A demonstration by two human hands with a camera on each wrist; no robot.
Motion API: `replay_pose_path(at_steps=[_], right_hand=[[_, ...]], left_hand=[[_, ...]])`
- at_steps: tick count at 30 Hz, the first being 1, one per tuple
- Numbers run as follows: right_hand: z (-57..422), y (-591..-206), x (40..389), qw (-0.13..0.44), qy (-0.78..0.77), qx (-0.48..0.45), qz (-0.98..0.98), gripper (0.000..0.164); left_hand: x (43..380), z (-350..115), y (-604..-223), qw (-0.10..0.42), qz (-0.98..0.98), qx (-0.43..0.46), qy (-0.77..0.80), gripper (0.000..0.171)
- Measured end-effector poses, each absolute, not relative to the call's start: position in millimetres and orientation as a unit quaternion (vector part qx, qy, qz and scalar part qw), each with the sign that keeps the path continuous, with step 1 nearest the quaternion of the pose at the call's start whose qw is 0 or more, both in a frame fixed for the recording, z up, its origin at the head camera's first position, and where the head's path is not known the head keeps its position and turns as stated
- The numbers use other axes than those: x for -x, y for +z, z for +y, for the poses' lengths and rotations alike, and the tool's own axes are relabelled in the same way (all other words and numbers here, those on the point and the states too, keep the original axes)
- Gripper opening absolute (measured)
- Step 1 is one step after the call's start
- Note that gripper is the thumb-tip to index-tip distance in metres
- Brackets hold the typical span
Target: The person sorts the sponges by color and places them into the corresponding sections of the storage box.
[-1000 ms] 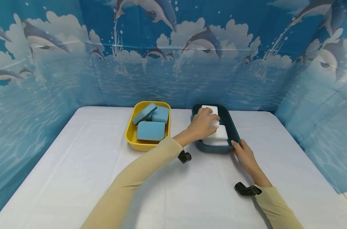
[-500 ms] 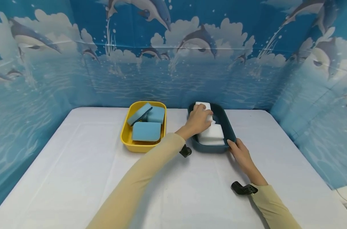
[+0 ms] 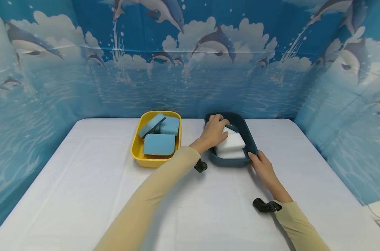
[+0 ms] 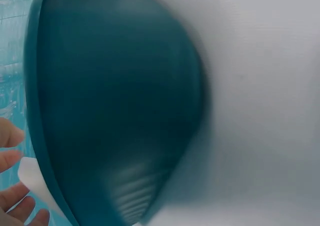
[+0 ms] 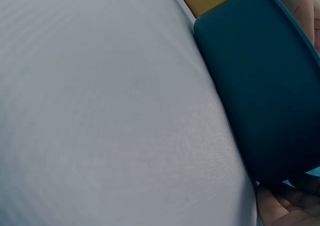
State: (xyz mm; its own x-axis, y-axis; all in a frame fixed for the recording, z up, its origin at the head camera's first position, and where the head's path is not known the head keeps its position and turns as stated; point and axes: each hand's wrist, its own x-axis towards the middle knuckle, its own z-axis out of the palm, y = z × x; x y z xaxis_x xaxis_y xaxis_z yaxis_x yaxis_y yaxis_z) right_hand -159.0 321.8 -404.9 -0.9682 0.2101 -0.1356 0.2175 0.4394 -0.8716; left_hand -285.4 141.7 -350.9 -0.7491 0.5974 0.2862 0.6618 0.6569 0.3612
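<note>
My left hand [image 3: 213, 134] is inside the dark teal tub [image 3: 250, 137], its fingers bent down over white sponges near the far left. A patch of white shows between thumb and fingers; I cannot tell whether they pinch a sponge there. At the tub's near end, one white sponge [image 3: 232, 142] lies slightly turned on another. My right hand [image 3: 265, 170] grips the tub's near right corner, thumb at the rim and fingers low against the wall, as the right wrist view shows. In the left wrist view, a white sponge [image 4: 37, 183] rises past the rim beside several fingers.
Left of the teal tub stands a yellow tub [image 3: 136, 150] with blue sponges [image 3: 159, 144] that have dark undersides. Both tubs sit near the far edge of a white-covered table [image 3: 190, 209]. A dolphin-print curtain [image 3: 130, 90] hangs behind and on both sides.
The white sponge that stood up in my left hand at the tub's far end has dropped from sight. The top sponge of the near stack has turned slightly. My right hand keeps its grip.
</note>
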Motion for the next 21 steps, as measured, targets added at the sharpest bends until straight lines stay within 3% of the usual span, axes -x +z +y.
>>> replay_pose_path(at_steps=[10, 21], right_hand=[[319, -399, 159, 0.015, -0.514, -0.127, 0.848, 0.07], [319, -396, 165, 0.046, -0.526, -0.135, 0.838, 0.083]], left_hand=[[272, 122, -350, 0.091, -0.902, 0.37, -0.203, 0.049], [250, 96, -350, 0.054, -0.909, 0.364, -0.196, 0.05]])
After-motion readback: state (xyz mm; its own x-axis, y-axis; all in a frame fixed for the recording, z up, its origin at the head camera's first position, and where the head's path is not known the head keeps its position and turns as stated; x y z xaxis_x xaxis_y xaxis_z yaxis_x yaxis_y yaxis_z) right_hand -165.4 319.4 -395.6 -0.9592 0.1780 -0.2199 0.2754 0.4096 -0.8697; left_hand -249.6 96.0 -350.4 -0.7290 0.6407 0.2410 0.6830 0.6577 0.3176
